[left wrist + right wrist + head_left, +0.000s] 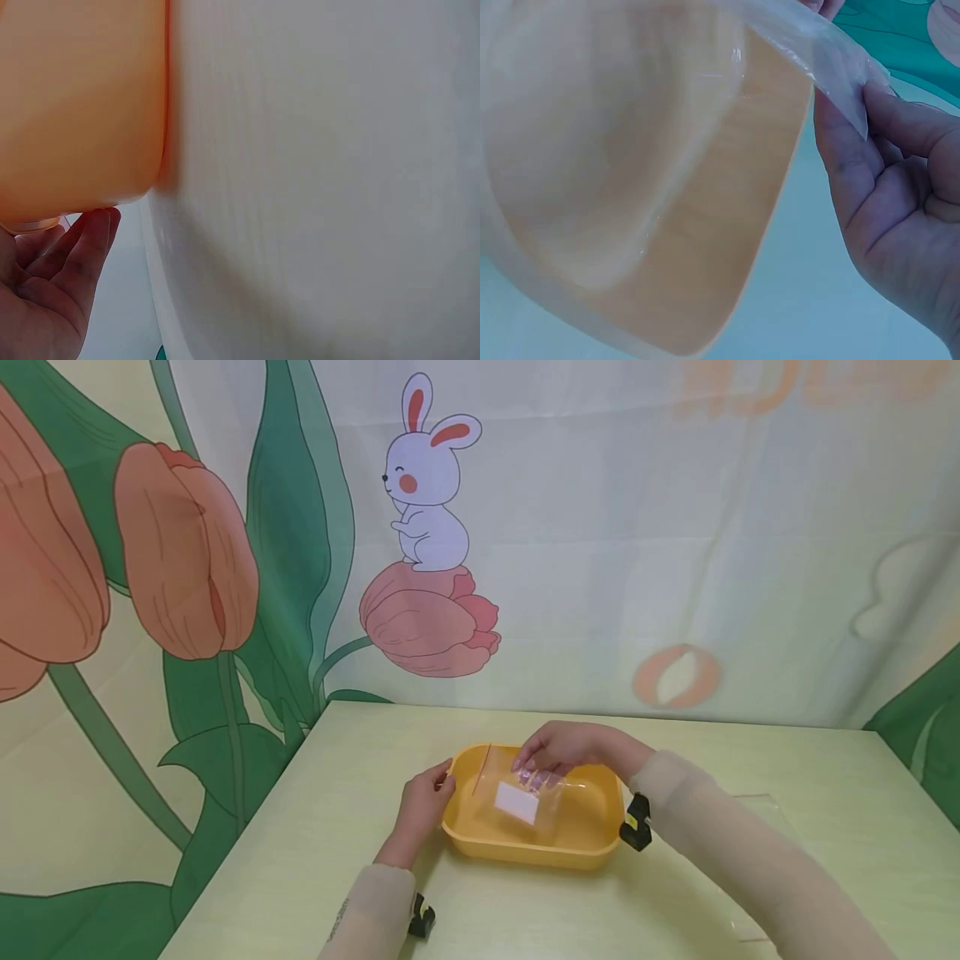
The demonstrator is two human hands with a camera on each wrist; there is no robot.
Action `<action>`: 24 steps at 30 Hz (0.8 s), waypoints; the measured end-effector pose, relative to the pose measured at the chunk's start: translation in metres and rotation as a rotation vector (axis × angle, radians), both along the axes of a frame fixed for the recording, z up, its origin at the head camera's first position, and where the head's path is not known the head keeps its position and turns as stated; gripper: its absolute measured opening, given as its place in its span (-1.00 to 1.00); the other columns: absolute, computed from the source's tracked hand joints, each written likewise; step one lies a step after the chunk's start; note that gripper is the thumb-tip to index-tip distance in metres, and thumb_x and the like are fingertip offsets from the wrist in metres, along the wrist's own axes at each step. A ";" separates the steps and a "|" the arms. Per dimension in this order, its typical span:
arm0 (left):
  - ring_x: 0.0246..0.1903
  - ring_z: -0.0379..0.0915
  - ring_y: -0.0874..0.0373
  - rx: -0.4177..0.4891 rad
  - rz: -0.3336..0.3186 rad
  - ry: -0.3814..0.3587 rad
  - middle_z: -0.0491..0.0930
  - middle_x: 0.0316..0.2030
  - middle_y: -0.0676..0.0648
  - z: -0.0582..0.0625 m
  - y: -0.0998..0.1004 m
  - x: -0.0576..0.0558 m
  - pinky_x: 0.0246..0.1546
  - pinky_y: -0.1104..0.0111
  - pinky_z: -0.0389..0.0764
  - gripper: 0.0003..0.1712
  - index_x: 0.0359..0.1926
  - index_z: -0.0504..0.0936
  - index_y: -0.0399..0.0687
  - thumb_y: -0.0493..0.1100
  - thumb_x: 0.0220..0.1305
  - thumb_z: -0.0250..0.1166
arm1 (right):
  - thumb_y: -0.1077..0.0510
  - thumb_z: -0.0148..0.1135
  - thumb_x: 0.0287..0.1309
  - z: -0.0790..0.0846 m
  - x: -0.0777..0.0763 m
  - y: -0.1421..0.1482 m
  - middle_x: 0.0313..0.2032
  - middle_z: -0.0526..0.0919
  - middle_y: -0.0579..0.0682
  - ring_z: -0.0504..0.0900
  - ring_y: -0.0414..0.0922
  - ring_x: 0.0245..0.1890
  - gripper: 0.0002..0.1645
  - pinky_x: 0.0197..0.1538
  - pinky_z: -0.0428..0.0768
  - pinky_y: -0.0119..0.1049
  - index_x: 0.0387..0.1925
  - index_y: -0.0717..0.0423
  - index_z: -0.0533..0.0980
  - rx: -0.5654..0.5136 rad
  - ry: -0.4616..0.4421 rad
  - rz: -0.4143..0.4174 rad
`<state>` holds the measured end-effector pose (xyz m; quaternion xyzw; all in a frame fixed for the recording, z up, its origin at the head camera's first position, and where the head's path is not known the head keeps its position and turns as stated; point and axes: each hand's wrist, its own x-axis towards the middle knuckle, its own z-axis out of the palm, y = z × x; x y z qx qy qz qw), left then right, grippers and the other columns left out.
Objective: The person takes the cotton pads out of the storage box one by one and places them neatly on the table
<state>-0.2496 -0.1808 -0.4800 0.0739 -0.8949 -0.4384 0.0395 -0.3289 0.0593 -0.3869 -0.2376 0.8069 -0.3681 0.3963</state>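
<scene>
A yellow plastic tub (531, 857) with rounded corners stands on the table. My left hand (424, 810) holds its left end at the rim; in the left wrist view the fingers (88, 247) bear on the outer wall. Over the tub's opening, my right hand (562, 752) pinches a clear plastic bag (487, 777) with a white label on it. The right wrist view shows the bag's edge between thumb and fingers (900, 120). Whether anything is inside the bag, I cannot tell.
On the pale table (360, 760), another clear plastic sheet or bag (761, 810) lies flat at the right, partly behind the right sleeve. A printed curtain (570, 568) with tulips and a rabbit hangs behind the table.
</scene>
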 end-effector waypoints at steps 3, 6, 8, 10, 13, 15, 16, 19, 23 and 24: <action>0.01 0.63 -0.03 0.002 0.005 0.003 0.67 0.14 -0.30 0.001 0.001 -0.001 0.07 0.17 0.72 -0.51 0.39 0.48 -0.23 -0.23 0.50 0.12 | 0.30 0.03 0.48 0.001 0.000 0.004 -0.28 0.73 -0.10 0.69 -0.29 -0.33 -0.63 -0.24 0.69 -0.47 0.19 0.35 0.56 -0.049 -0.019 -0.019; 0.01 0.63 -0.03 0.006 0.011 -0.004 0.68 0.14 -0.29 0.001 0.001 -0.001 0.08 0.17 0.72 -0.50 0.40 0.48 -0.21 -0.22 0.51 0.12 | 0.30 0.02 0.48 0.000 0.000 0.009 -0.23 0.75 -0.08 0.73 -0.27 -0.30 -0.62 -0.22 0.71 -0.46 0.19 0.36 0.55 -0.095 -0.032 -0.034; 0.02 0.63 -0.03 0.010 0.012 -0.004 0.68 0.14 -0.29 0.001 0.002 -0.001 0.09 0.17 0.72 -0.50 0.40 0.48 -0.21 -0.22 0.50 0.12 | 0.30 0.02 0.48 -0.001 -0.001 0.013 -0.20 0.76 -0.06 0.74 -0.26 -0.28 -0.62 -0.21 0.71 -0.45 0.20 0.37 0.54 -0.122 -0.035 -0.039; 0.04 0.63 -0.05 0.013 0.009 -0.003 0.67 0.15 -0.30 0.001 0.002 -0.001 0.10 0.16 0.71 -0.50 0.40 0.48 -0.22 -0.22 0.50 0.12 | 0.30 0.02 0.47 -0.001 -0.001 0.018 -0.17 0.76 -0.06 0.74 -0.26 -0.27 -0.61 -0.22 0.70 -0.46 0.21 0.37 0.53 -0.140 -0.035 -0.049; 0.07 0.64 -0.10 0.008 -0.004 0.017 0.67 0.14 -0.32 0.000 0.001 0.000 0.10 0.13 0.71 -0.51 0.38 0.49 -0.24 -0.23 0.50 0.12 | 0.28 0.01 0.48 0.002 0.002 0.024 -0.11 0.75 -0.06 0.73 -0.27 -0.25 -0.59 -0.22 0.68 -0.48 0.23 0.39 0.51 -0.165 -0.031 -0.054; 0.09 0.64 -0.11 0.007 -0.008 0.017 0.67 0.15 -0.32 0.000 0.001 0.000 0.11 0.12 0.71 -0.51 0.38 0.48 -0.24 -0.23 0.50 0.12 | 0.27 0.01 0.48 0.005 0.004 0.028 -0.11 0.74 -0.07 0.71 -0.27 -0.25 -0.58 -0.21 0.68 -0.48 0.24 0.38 0.51 -0.171 -0.023 -0.067; 0.09 0.64 -0.11 0.005 -0.007 0.014 0.67 0.15 -0.32 0.000 0.001 -0.001 0.11 0.12 0.71 -0.51 0.38 0.48 -0.24 -0.23 0.50 0.12 | 0.26 0.01 0.48 0.007 0.005 0.029 -0.10 0.74 -0.06 0.70 -0.26 -0.25 -0.58 -0.21 0.68 -0.47 0.24 0.38 0.51 -0.175 -0.021 -0.072; 0.07 0.63 -0.09 0.003 0.003 0.001 0.67 0.15 -0.31 0.001 0.001 -0.001 0.11 0.13 0.71 -0.50 0.39 0.48 -0.22 -0.22 0.50 0.12 | 0.25 0.02 0.48 0.011 0.008 0.034 -0.08 0.73 -0.04 0.68 -0.26 -0.25 -0.58 -0.18 0.69 -0.45 0.24 0.37 0.51 -0.186 -0.011 -0.089; 0.04 0.64 -0.08 0.002 0.002 0.006 0.68 0.13 -0.31 0.001 0.000 0.000 0.08 0.15 0.72 -0.50 0.39 0.48 -0.23 -0.23 0.50 0.12 | 0.26 0.01 0.49 0.013 0.012 0.043 -0.06 0.75 -0.05 0.71 -0.27 -0.23 -0.57 -0.18 0.69 -0.47 0.25 0.40 0.49 -0.219 -0.009 -0.115; 0.04 0.64 -0.08 0.005 -0.001 0.010 0.68 0.12 -0.32 0.001 0.000 0.000 0.08 0.15 0.72 -0.50 0.39 0.48 -0.24 -0.23 0.50 0.12 | 0.26 0.01 0.49 0.013 0.013 0.045 -0.06 0.76 -0.06 0.72 -0.28 -0.22 -0.57 -0.18 0.69 -0.47 0.26 0.41 0.48 -0.229 -0.006 -0.119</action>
